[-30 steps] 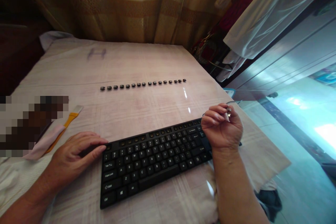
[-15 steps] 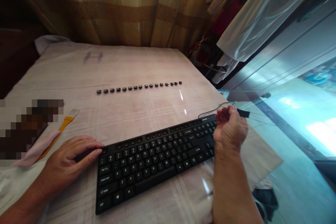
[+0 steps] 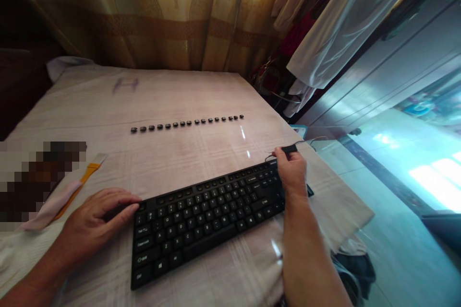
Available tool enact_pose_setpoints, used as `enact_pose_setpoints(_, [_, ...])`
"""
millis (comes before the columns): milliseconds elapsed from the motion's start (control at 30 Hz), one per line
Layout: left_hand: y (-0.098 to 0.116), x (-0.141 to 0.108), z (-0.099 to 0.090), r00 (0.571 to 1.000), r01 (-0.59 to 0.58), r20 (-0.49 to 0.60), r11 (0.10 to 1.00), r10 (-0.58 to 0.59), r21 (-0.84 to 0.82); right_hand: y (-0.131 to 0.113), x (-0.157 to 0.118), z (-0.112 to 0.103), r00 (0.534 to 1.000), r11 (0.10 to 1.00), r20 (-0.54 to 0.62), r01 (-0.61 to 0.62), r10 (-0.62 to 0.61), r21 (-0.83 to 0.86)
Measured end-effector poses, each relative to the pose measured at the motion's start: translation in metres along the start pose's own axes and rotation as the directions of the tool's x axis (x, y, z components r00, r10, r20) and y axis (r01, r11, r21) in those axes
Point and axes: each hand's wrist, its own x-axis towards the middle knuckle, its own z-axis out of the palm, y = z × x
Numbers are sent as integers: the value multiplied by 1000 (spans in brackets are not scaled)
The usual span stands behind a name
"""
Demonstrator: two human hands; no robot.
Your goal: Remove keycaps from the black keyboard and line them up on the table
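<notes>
A black keyboard (image 3: 201, 220) lies at a slant on the cloth-covered table, with bare key sockets along its top row. My left hand (image 3: 97, 218) steadies its upper left corner between thumb and index finger. Over the right end, my right hand (image 3: 293, 172) pinches a small black-handled tool (image 3: 289, 148). Fine wire-like lines show by the fingertips, but I cannot tell whether they belong to the tool or the cable. Behind the keyboard, several small black keycaps (image 3: 189, 123) stand in one line.
At left lies an orange tool with a pale flat blade (image 3: 94, 165), beside a pink cloth (image 3: 54, 206) and a blurred-out patch. A thin cable (image 3: 317, 138) runs past the right edge. Curtains (image 3: 144, 33) hang behind the table.
My right hand has moved left and turned, bringing the black-handled tool over the keyboard's upper right edge. My left hand stays at the corner. The view has shifted slightly.
</notes>
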Motion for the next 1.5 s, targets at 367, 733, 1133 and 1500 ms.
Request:
enact_pose_setpoints(367, [5,0,-1,998,67,2,998,-67,8,7,5,-7,998,983,-54,1,-12,-185])
enact_pose_setpoints(733, [8,2,-6,972,233,27,972,-232,-35,11,5,0,999,998,53,-9,12,-58])
enact_pose_setpoints(1133, [-6,-3,-9,960,278,-18,960,-278,40,5,4,5,996,968,-27,-72,81,241])
enact_pose_setpoints(1500, [-3,-2,-11,943,331,21,943,-332,31,-15,-14,-1,957,942,-282,151,-63,301])
